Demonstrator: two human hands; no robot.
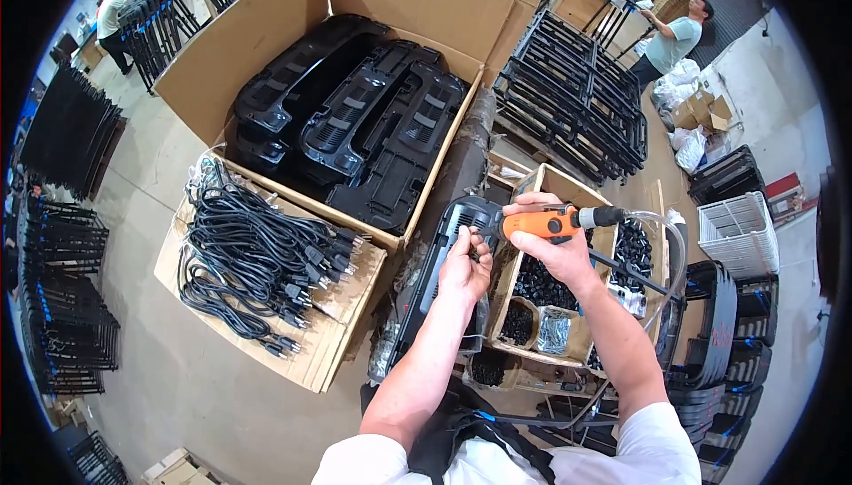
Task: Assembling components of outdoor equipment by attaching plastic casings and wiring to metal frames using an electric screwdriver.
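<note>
My right hand (552, 245) grips an orange pneumatic screwdriver (543, 221) with a clear air hose (667, 229) trailing from its rear. Its tip points left at a long black plastic panel (437, 268) that stands on end in front of me. My left hand (463, 268) rests on that panel next to the tool's tip, fingers pinched together there; whether they hold a small part I cannot tell.
A wooden tray (568, 192) with small black parts and screws sits behind my right hand. At left, black power cords (257, 259) lie on cardboard. A big cardboard box (266, 41) holds more black panels. Black metal racks (572, 99) and two other people stand farther off.
</note>
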